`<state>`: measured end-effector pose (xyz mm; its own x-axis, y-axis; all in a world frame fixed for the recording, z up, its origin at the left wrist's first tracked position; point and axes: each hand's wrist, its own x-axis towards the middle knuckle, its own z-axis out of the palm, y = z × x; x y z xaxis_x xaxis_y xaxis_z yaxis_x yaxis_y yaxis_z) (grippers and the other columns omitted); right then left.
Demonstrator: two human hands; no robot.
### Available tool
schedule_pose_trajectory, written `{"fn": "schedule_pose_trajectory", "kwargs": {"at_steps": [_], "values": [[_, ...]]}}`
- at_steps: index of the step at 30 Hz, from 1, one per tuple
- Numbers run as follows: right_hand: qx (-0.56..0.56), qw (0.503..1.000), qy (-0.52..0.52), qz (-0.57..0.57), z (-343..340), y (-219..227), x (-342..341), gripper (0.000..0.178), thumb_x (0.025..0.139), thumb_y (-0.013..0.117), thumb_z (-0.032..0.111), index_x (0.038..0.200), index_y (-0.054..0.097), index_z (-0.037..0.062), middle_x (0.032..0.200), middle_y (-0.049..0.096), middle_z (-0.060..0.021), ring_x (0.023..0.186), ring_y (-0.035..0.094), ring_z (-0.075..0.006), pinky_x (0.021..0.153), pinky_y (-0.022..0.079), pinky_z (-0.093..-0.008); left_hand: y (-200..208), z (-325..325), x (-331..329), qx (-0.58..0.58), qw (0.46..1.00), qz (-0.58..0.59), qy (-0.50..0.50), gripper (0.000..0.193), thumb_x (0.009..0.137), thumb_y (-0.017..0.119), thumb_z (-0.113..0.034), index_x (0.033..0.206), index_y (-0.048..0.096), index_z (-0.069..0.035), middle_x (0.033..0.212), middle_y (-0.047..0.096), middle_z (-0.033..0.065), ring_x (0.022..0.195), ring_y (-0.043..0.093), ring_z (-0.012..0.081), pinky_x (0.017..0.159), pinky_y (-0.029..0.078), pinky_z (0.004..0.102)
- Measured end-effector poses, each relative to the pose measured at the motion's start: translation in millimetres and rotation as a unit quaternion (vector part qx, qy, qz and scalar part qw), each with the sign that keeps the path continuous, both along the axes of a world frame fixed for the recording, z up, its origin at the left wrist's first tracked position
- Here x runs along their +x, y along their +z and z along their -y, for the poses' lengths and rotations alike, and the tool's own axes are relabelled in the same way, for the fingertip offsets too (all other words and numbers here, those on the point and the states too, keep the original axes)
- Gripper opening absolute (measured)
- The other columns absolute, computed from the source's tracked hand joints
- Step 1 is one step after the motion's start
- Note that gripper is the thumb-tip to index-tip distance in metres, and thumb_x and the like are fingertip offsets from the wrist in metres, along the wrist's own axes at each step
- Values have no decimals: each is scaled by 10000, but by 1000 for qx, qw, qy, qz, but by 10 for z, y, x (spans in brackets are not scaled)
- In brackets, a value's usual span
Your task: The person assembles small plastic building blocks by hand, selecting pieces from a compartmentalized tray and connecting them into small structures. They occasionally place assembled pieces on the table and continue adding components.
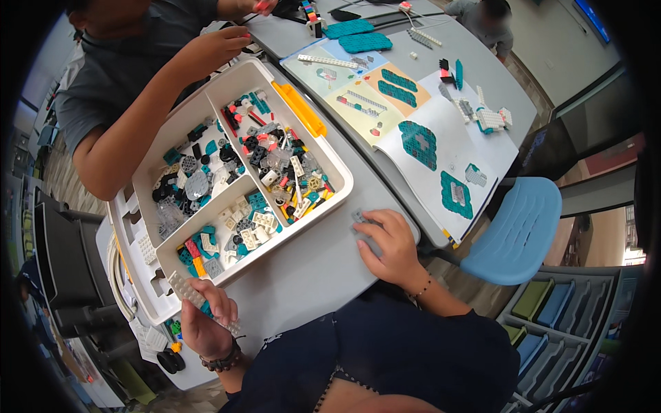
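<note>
My left hand (208, 318) is closed around a long light-grey studded building plate (184, 288) with a teal piece against it, beside the tray's near corner. At the table's near edge, my right hand (394, 249) has its fingers curled at a small grey building piece (357, 217). The fingers partly cover that piece, and whether it is lifted off the table cannot be told. Between and beyond my hands sits a white sorting tray (318, 215). Its compartments hold loose teal, white, black, grey, red and yellow building pieces.
An open instruction booklet (389, 131) lies to the right of the tray, with teal plates and a white-teal build (490, 120) on or near it. A co-worker's arm (148, 113) reaches over the tray's far side. A blue chair (513, 230) stands at right.
</note>
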<state>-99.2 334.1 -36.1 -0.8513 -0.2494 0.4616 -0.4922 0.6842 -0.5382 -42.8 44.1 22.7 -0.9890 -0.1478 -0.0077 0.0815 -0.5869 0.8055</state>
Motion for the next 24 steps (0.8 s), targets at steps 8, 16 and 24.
{"fn": "schedule_pose_trajectory", "kwargs": {"at_steps": [8, 16, 24], "values": [[-15, 1000, 10, 2, -19, 9, -2, 265, 650, 633, 57, 914, 610, 46, 1020, 537, -111, 920, 511, -294, 809, 409, -364, 3, -3, -1, 10, 1000, -2, -9, 320, 921, 328, -289, 1030, 431, -7, 649, 428, 61, 466, 386, 125, 464, 358, 267], [-102, 994, 22, -44, -396, 765, -767, 296, 716, 611, 44, 1008, 575, 13, 995, 572, -118, 888, 560, -220, 808, 438, -316, 9, 27, 49, -2, 1000, -11, -21, 343, 919, 330, -298, 1044, 433, 5, 651, 441, 64, 484, 409, 131, 473, 371, 274], [-87, 996, -8, 18, 30, 573, -2919, 430, 744, 660, 321, 1075, 589, 56, 878, 615, -68, 731, 599, -161, 644, 480, -268, -12, 35, 50, -22, 999, -26, -24, 362, 924, 301, -285, 1072, 430, 19, 673, 455, 66, 521, 422, 126, 497, 376, 265]]}}
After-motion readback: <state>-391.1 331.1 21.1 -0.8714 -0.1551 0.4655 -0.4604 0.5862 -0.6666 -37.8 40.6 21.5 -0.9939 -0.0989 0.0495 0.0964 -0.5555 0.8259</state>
